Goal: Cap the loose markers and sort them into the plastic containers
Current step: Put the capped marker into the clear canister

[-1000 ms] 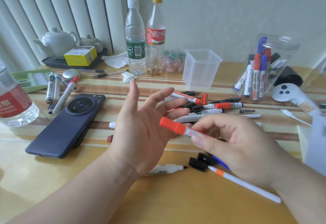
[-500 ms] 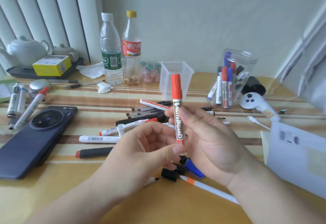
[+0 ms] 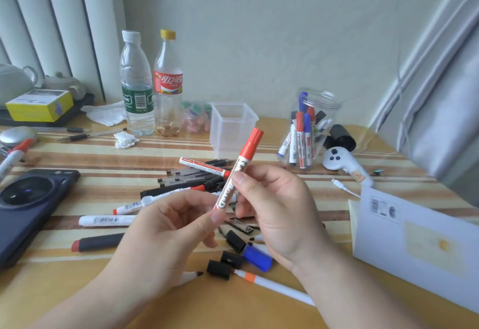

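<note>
both hands meet in the centre of the frame around one red-capped whiteboard marker [image 3: 245, 156]. the right hand [image 3: 280, 209] pinches the middle of the barrel between thumb and curled fingers, and the left hand [image 3: 166, 235] nips the lower end between thumb and curled fingertips. the marker tilts up and to the right with its cap on top. held at two points like this, the label faces the camera, probably so that the seat of the cap or the colour can be checked before it is sorted.

the barrel is a smooth white plastic cylinder with red lettering, and the cap is a matt red, faceted tube. towards the upper right stands the round clear jar [image 3: 329, 110], thin-walled and glossy, which already holds red and blue capped markers upright. it looks like the likely home for this one. left of it sits a square translucent tub [image 3: 233, 131], and nothing shows inside it.

on the glossy striped table [image 3: 103, 152] the loose pile [image 3: 191, 181] lies behind the hands. in the lower centre are black caps [image 3: 219, 269], a blue cap [image 3: 256, 257] and a white marker with an orange band [image 3: 274, 286], within easy reach. much of the task seems left.
</note>
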`<state>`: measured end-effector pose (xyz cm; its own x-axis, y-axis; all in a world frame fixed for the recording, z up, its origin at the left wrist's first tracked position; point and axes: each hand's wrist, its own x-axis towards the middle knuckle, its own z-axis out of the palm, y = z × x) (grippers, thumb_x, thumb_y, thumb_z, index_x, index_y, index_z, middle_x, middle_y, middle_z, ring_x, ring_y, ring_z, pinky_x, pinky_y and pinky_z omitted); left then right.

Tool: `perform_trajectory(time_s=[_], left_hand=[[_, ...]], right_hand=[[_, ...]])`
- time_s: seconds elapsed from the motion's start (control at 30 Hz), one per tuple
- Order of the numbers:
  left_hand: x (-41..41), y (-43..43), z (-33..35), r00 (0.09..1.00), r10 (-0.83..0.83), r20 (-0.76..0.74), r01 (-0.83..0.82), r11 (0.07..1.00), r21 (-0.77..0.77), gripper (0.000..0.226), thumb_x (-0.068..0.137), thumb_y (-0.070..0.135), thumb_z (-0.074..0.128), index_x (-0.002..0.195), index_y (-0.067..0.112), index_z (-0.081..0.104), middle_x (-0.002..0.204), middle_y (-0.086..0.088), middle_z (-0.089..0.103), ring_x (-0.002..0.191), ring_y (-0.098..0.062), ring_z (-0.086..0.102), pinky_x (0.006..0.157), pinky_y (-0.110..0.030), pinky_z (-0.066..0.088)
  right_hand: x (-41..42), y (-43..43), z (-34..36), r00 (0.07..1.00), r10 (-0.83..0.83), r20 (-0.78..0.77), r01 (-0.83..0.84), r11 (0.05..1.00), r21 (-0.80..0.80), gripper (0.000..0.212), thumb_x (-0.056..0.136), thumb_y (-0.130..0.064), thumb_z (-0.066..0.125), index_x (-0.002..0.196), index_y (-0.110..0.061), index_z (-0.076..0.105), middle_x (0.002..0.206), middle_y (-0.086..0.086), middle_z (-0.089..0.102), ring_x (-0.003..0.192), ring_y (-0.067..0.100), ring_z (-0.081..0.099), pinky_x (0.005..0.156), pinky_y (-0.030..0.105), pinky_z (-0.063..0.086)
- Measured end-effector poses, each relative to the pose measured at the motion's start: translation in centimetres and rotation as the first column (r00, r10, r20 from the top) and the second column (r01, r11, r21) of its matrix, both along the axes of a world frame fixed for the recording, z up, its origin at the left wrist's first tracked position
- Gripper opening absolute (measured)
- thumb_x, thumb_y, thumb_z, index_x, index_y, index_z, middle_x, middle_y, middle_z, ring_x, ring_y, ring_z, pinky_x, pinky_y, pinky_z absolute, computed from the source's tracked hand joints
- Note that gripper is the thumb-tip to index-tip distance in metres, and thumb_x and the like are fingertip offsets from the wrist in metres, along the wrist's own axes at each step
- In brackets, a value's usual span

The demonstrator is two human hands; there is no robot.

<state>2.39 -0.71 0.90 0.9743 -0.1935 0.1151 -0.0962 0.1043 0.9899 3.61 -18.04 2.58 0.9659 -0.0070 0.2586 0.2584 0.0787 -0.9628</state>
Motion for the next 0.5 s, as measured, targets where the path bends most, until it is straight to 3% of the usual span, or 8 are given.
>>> perform_trajectory(time_s=[0.1,0.2,0.3,0.4,0.5], left_hand=[[0.0,-0.3,-0.1,0.998,0.044,-0.034,-0.045,0.998,-0.039,0.026,0.074,0.039,0.08,0.098,0.03,0.075,0.079,-0.01,0.069,0.068,-0.024,0.065,0.074,-0.046,0.054],[0.2,-0.4,-0.2,0.997,0.068,-0.018,-0.07,0.995,-0.074,0.026,0.082,0.029,0.08,0.106,0.026,0.071,0.085,-0.007,0.068,0.066,-0.024,0.063,0.076,-0.048,0.052],[0.3,-0.2,-0.3,0.999,0.051,0.012,-0.05,0.997,-0.055,0.019,0.091,0.018,0.069,0.109,0.021,0.068,0.087,-0.001,0.067,0.066,-0.018,0.061,0.07,-0.039,0.052],[0.2,0.0,-0.4,0.999,0.038,0.025,-0.037,0.998,-0.04,0.019,0.093,0.014,0.066,0.111,0.021,0.066,0.088,0.003,0.066,0.065,-0.015,0.06,0.066,-0.036,0.053],[0.2,0.0,-0.5,0.999,0.025,0.031,-0.023,0.999,-0.044,0.023,0.093,0.012,0.066,0.113,0.023,0.064,0.089,0.004,0.066,0.065,-0.016,0.059,0.064,-0.038,0.052]], right_hand=[[0.3,-0.6,1.1,0.989,-0.112,0.097,0.122,0.987,-0.104,0.012,0.09,-0.017,0.071,0.085,-0.006,0.069,0.068,0.011,0.065,0.053,0.02,0.059,0.055,0.032,0.051],[1.4,-1.9,3.2,0.945,-0.257,0.204,0.285,0.951,-0.123,0.006,0.093,-0.003,0.067,0.098,-0.004,0.064,0.071,0.008,0.066,0.056,0.019,0.063,0.05,0.03,0.052],[3.1,-3.1,5.8,0.872,-0.396,0.286,0.455,0.873,-0.176,0.041,0.092,0.0,0.065,0.126,-0.015,0.049,0.071,0.002,0.067,0.053,0.018,0.066,0.05,0.034,0.055],[5.0,-5.1,8.3,0.765,-0.484,0.425,0.62,0.731,-0.284,0.074,0.088,-0.005,0.064,0.147,-0.035,0.031,0.075,0.004,0.067,0.056,0.022,0.07,0.057,0.04,0.061],[7.7,-8.0,10.6,0.64,-0.547,0.54,0.756,0.574,-0.315,0.075,0.082,-0.014,0.06,0.146,-0.042,0.033,0.072,0.003,0.066,0.062,0.025,0.071,0.067,0.045,0.062]])
